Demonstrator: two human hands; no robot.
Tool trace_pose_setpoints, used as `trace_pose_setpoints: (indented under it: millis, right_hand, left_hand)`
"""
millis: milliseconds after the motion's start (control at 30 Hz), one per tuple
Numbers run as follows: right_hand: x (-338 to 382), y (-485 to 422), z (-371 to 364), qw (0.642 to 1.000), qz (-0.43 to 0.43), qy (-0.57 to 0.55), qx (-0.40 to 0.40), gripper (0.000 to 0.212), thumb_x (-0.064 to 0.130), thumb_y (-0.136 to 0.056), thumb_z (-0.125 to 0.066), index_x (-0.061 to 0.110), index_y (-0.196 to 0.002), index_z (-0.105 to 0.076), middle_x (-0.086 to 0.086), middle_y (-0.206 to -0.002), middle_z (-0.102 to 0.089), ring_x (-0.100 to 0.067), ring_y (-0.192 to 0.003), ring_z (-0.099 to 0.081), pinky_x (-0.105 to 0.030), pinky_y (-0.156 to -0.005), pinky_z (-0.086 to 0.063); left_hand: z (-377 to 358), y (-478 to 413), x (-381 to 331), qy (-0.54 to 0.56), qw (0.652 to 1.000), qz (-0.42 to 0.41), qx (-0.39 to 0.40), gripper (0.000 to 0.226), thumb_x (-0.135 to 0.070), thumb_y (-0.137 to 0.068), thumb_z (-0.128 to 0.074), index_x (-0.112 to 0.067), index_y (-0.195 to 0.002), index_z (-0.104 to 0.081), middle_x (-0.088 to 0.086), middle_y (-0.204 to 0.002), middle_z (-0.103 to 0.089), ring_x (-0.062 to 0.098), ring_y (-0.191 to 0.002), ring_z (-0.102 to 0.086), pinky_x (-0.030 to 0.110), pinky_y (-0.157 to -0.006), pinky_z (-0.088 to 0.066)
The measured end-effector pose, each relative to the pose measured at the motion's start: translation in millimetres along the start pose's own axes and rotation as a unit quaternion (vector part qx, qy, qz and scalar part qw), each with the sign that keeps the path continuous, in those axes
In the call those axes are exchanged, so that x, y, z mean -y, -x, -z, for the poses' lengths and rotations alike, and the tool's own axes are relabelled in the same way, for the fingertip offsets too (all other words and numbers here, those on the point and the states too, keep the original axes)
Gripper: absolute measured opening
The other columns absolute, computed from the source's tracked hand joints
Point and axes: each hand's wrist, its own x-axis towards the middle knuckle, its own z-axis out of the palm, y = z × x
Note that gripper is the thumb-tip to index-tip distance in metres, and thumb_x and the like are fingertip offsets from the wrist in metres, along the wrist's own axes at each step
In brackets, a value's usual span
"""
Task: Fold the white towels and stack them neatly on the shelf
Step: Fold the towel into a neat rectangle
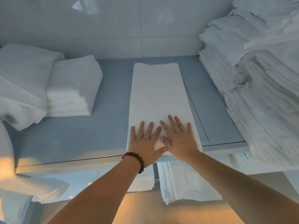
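readable text: none | tag [8, 118] on left towel [21, 94] — dark print, too blurred

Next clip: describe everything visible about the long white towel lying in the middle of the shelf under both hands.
The towel is plain white, soft-looking cloth, folded into a long narrow strip with a rounded far end. It lies flat and lengthwise on the grey-blue shelf, running from near its back to the front edge, apart from the folded stack on its left and the tall pile on its right. The left hand and right hand press flat on its near end, fingers straight.
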Motion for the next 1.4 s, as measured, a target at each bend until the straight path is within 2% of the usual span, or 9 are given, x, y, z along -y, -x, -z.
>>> trace_pose_setpoints:
  millis: [133,233,533,733,900,1000,1067,1200,1400]
  right_hand:
    - [-16.9,48.7,-13.7,0.996,0.074,0.059,0.005,0.078,0.074,-0.085,-0.017,0.035,-0.149,0.005,0.0,-0.159,0.007,-0.027,-0.147,0.009,-0.052,-0.118,0.004]
    - [-24.6,55.7,-15.9,0.994,0.073,0.082,0.007,0.085,0.036,-0.093,-0.049,0.039,-0.143,0.019,-0.003,-0.16,0.006,-0.035,-0.145,0.008,-0.048,-0.116,0.01]
    - [-27.6,88.7,-0.1,0.996,0.067,0.051,0.002,0.081,-0.011,-0.087,-0.032,0.032,-0.15,-0.006,-0.001,-0.159,-0.006,-0.029,-0.147,-0.004,-0.039,-0.119,0.003]
    - [-37.1,120.4,20.8,0.988,0.093,0.064,-0.106,0.08,-0.024,-0.052,-0.068,0.019,-0.12,-0.065,-0.006,-0.118,-0.068,-0.026,-0.106,-0.066,-0.047,-0.094,-0.047]
    - [-51.2,143.3,37.3,0.992,0.095,0.037,-0.078,0.068,-0.007,-0.062,-0.078,0.024,-0.121,-0.064,0.005,-0.12,-0.067,-0.01,-0.109,-0.064,-0.035,-0.103,-0.04]
    - [-58.5,158.5,42.9,0.994,0.094,0.022,-0.05,0.063,-0.006,-0.086,-0.052,0.026,-0.14,-0.044,0.009,-0.144,-0.045,-0.009,-0.133,-0.042,-0.026,-0.116,-0.014]
    - [-62.6,173.7,47.0,0.994,0.083,-0.008,-0.065,0.056,-0.003,-0.089,-0.047,0.023,-0.138,-0.046,0.007,-0.143,-0.047,-0.016,-0.132,-0.044,-0.031,-0.117,-0.023]
    - [-64.5,210.0,64.4,0.978,0.093,-0.059,-0.18,0.04,-0.01,-0.062,-0.076,0.011,-0.097,-0.071,-0.004,-0.089,-0.073,-0.03,-0.076,-0.068,-0.039,-0.068,-0.057]
    - [-68.7,239.6,90.5,0.942,0.103,-0.094,-0.305,0.02,0.005,-0.072,-0.078,0.008,-0.091,-0.07,-0.004,-0.082,-0.069,-0.027,-0.069,-0.064,-0.04,-0.062,-0.053]
  left_hand:
    - [-8.5,20.0,8.9,-0.051,0.997,-0.05,0.0,0.09,-0.08,-0.078,-0.02,-0.036,-0.143,0.025,0.001,-0.156,0.022,0.031,-0.141,0.024,0.055,-0.114,0.011]
    - [-7.7,28.7,10.2,-0.054,0.997,-0.058,0.006,0.079,-0.062,-0.091,-0.032,-0.04,-0.141,0.025,0.002,-0.158,0.015,0.032,-0.143,0.018,0.052,-0.115,0.011]
    - [6.2,62.8,-7.8,-0.086,0.993,-0.061,0.046,0.079,0.004,-0.088,-0.027,-0.028,-0.149,0.012,0.002,-0.159,0.006,0.033,-0.145,0.004,0.047,-0.118,0.0]
    - [26.5,87.8,-11.4,-0.092,0.993,-0.059,0.044,0.078,0.006,-0.085,-0.029,-0.027,-0.15,-0.002,-0.002,-0.158,-0.014,0.02,-0.146,-0.011,0.043,-0.118,0.004]
    - [37.6,116.3,-21.5,-0.032,0.998,-0.037,-0.031,0.074,0.006,-0.087,-0.032,-0.032,-0.149,-0.015,-0.009,-0.153,-0.029,0.013,-0.142,-0.022,0.035,-0.119,-0.003]
    - [44.8,133.8,-35.6,0.017,0.996,-0.03,-0.086,0.066,0.0,-0.091,-0.038,-0.033,-0.146,-0.027,-0.01,-0.147,-0.041,0.012,-0.138,-0.033,0.031,-0.118,-0.009]
    - [49.0,147.2,-46.6,0.05,0.991,-0.026,-0.118,0.055,-0.005,-0.092,-0.043,-0.033,-0.14,-0.042,-0.008,-0.138,-0.052,0.015,-0.13,-0.045,0.029,-0.115,-0.016]
    - [66.0,174.7,-67.3,0.104,0.975,-0.002,-0.194,0.032,-0.009,-0.086,-0.061,-0.026,-0.112,-0.068,-0.003,-0.102,-0.072,0.025,-0.092,-0.065,0.036,-0.087,-0.052]
    - [91.7,207.1,-91.0,0.109,0.946,0.009,-0.304,0.012,-0.022,-0.08,-0.074,-0.018,-0.088,-0.067,-0.003,-0.075,-0.067,0.021,-0.065,-0.061,0.024,-0.059,-0.046]
